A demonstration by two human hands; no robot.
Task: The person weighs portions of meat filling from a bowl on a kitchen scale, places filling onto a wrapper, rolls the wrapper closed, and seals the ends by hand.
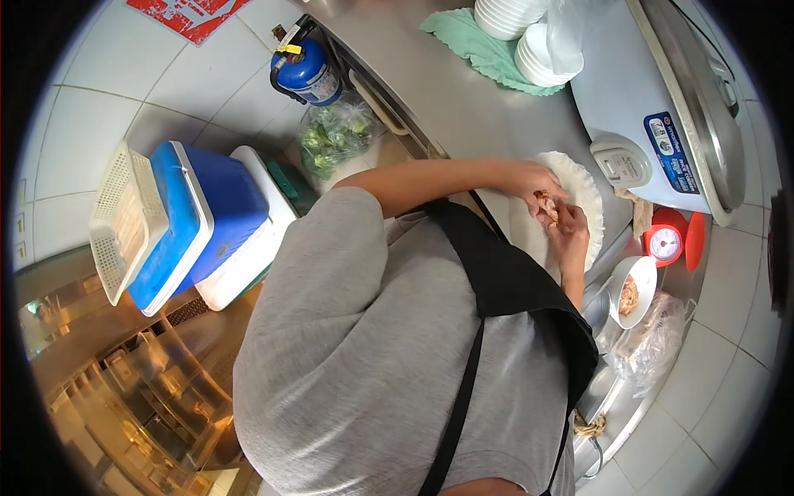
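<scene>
Both hands meet over a white round basin with a wavy rim (pixel 589 186) on the steel counter. Between their fingers is a small brownish-white piece of meat (pixel 546 207). My left hand (pixel 533 182) comes in from above and pinches it with closed fingers. From below, my right hand (pixel 571 236) grips the same piece, fingers bent together. The inside of the basin is mostly hidden by my hands and arms. A white bowl (pixel 616 291) holding shredded meat (pixel 628 295) stands near my right forearm.
A large rice cooker (pixel 612 99) and a red kitchen scale (pixel 664 243) stand beyond the basin. Stacked white bowls (pixel 542 62) rest on a green cloth (pixel 463 41). Plastic bags (pixel 653 339) lie beside the meat bowl. A blue cooler box (pixel 219 198) and fire extinguisher (pixel 306 70) are behind.
</scene>
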